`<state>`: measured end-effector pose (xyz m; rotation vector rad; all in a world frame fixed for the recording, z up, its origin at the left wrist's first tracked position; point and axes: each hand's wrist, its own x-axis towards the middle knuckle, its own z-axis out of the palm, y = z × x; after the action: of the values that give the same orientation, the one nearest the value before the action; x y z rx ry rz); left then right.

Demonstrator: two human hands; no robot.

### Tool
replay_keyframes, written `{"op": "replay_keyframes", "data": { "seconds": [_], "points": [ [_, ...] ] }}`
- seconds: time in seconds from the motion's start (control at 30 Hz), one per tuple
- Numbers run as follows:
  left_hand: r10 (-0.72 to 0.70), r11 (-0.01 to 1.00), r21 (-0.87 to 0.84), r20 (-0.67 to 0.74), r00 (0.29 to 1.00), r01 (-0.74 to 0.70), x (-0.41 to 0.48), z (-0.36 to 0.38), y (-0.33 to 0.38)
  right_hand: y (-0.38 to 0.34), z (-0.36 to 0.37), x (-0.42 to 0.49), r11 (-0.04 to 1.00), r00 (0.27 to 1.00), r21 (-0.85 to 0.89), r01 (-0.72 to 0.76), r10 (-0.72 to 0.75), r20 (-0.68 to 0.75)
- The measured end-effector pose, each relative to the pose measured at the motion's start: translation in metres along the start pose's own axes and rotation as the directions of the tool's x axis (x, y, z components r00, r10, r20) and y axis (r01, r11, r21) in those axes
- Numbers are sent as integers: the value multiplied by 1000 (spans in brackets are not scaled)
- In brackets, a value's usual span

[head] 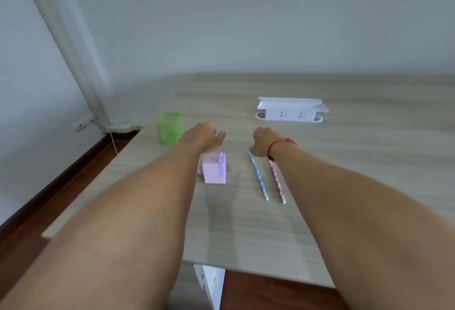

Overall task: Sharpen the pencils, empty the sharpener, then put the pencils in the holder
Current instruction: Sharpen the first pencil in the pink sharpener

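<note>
Both hands are extended over the pale wood-grain desk (320, 223) with nothing held in either. The left hand (205, 134), fingers loosely spread, is poised just beyond the small lilac box-shaped plastic sharpener (213, 168), which stands upright near the middle of the desk, presumably so that it can be steadied or lifted. The right hand (261, 140), marked by a red cord bracelet (278, 146) at the wrist, is curled downward above the far ends of the two patterned pencils; whether its fingertips touch them cannot be told. The blue-patterned pencil (258, 177) and the pink-patterned pencil (277, 181) lie flat and nearly parallel, just beside each other, to the right of the sharpener, within easy reach of the right hand. The green translucent square pencil holder (170, 128) is set upright at the far left, apart from the working area, and looks empty. A white plastic power-strip box (290, 110) lies further back. The first step, picking up a pencil, is judged not yet done.
</note>
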<state>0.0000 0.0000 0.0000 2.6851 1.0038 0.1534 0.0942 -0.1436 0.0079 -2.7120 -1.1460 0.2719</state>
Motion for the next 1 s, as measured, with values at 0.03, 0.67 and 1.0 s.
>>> {"op": "replay_keyframes", "data": {
  "seconds": [0.03,0.67,1.0],
  "points": [
    [-3,1000,-5,22,1000,3,-3,15,-5,4,17,0,999,999,-31,-30,31,34],
    [-10,964,-256,-282,959,-66,-126,90,-30,18,93,-100,992,980,-114,56,-76,-182],
    [-66,952,-302,-360,931,-49,-131,103,-29,36,93,-111,990,966,-114,83,-108,-233]
  ]
}}
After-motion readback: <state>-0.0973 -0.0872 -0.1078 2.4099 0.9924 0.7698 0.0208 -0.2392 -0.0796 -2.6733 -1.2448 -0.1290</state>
